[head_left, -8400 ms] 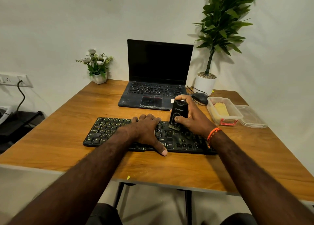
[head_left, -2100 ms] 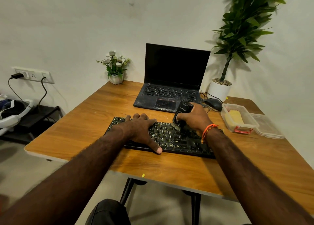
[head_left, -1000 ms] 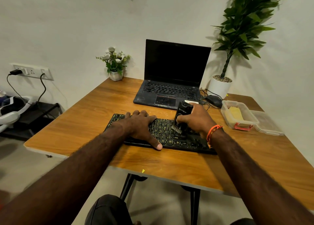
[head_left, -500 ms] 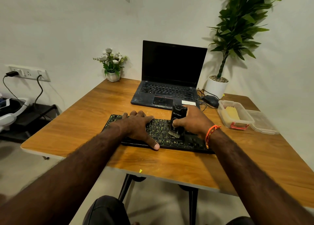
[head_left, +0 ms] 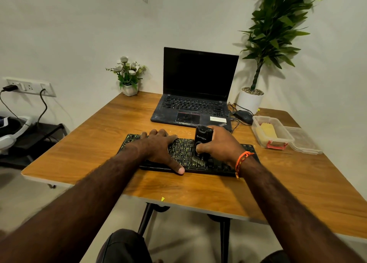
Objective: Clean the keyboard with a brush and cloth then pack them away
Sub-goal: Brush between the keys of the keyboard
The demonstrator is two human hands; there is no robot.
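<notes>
Our right hand [head_left: 219, 146] grips the black block brush [head_left: 201, 143], bristles on the black green-lettered keyboard [head_left: 184, 153]; our left hand [head_left: 158, 148] rests flat beside it.

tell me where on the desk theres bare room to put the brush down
Bare wood lies left of the keyboard, toward the flower pot, and along the near edge of the table in front of the keyboard. The right side is crowded: mouse, container and its lid behind the brush.

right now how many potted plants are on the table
2: a small flower pot at the far left corner beside the laptop, and a tall leafy plant at the far right. None seems hidden.
</notes>
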